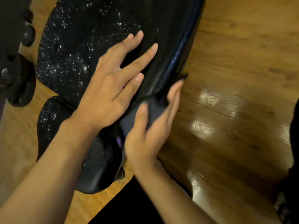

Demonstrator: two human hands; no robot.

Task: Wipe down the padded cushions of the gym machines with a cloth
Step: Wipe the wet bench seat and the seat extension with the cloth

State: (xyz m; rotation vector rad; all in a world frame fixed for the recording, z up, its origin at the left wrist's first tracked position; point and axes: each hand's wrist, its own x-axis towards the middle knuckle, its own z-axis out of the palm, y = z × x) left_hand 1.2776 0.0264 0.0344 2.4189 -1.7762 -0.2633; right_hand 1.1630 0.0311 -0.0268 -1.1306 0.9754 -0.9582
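Pressing flat, fingers spread, left hand (110,88) rests on big black cushion (90,29), top cut off. Right hand (145,136), blurred, pinches dark cloth (151,110) under thumb against cushion's right edge; cloth mostly hidden.

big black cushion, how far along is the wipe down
Looks midway. The large black padded cushion glistens with specks across its top, possibly wet from a pass. In hand: the left hand presses flat on it while the right hand holds a dark grey cloth against its side edge. Left: the rest of that edge, perhaps the smaller black pad below.
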